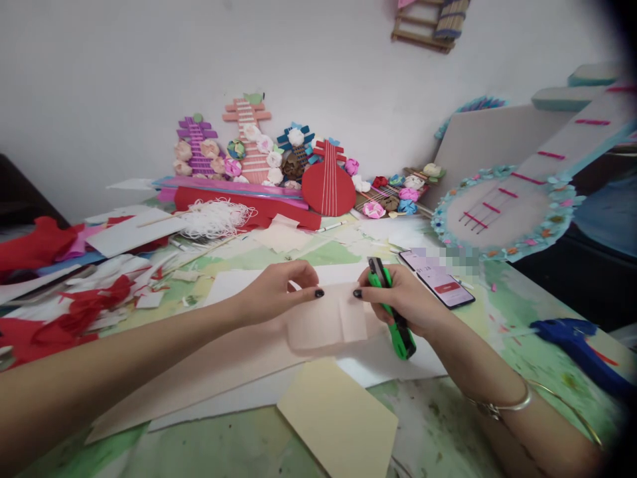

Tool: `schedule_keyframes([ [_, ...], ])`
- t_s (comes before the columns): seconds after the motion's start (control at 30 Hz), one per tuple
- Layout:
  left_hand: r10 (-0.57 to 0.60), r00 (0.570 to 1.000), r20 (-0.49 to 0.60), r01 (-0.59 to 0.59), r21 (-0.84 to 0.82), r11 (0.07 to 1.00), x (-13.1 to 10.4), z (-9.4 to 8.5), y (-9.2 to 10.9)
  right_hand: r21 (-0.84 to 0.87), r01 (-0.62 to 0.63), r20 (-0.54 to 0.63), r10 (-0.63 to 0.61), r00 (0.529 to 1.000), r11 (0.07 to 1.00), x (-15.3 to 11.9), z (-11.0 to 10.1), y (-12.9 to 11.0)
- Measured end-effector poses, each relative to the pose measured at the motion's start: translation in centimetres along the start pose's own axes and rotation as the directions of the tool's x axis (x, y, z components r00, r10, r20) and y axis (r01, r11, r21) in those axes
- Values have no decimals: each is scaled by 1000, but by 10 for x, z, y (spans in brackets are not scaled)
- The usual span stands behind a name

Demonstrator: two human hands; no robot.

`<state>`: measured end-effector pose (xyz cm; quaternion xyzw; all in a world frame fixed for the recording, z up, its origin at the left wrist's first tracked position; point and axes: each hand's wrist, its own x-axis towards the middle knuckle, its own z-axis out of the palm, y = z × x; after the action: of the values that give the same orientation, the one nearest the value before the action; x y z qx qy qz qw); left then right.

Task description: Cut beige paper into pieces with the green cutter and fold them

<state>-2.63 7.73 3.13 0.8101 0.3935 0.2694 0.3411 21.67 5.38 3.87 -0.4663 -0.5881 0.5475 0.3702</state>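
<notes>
My left hand (281, 289) is closed, thumb and fingers at the upper left edge of a small pale pink piece of paper (318, 323) with a crease near its right side. My right hand (411, 299) grips a green and black utility knife (398, 332), and its thumb touches the right part of the same piece. Whether the blade is out, I cannot tell. Beneath lie a larger pale pink sheet (199, 380) and a white board (233, 400). A cream card (341, 418) with angled edges rests in front.
A phone (440, 279) lies beyond my right hand, and a blue glue gun (582, 352) sits at the right. Red and white scraps (89, 309) cover the left side. Decorated lute-shaped crafts (328, 182) line the wall, and a large one (502, 212) leans at the right.
</notes>
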Motion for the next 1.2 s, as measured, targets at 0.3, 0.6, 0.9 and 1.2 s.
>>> schedule_keyframes([
  [0.3,56,996,66,-84,586,806,-29,-9,-32,187,181,-336,-110,936,966,-8,-40,-21],
  [0.6,201,969,147,-249,586,771,-28,-4,-35,220,237,-450,-117,885,946,-7,-58,-21],
  [0.9,-69,983,170,-1,382,924,11,-53,-38,280,257,-452,-109,885,925,-11,-54,-26],
  [1.2,-235,956,177,144,414,899,44,-80,-67,291,245,-428,-103,898,925,-11,-56,-25],
])
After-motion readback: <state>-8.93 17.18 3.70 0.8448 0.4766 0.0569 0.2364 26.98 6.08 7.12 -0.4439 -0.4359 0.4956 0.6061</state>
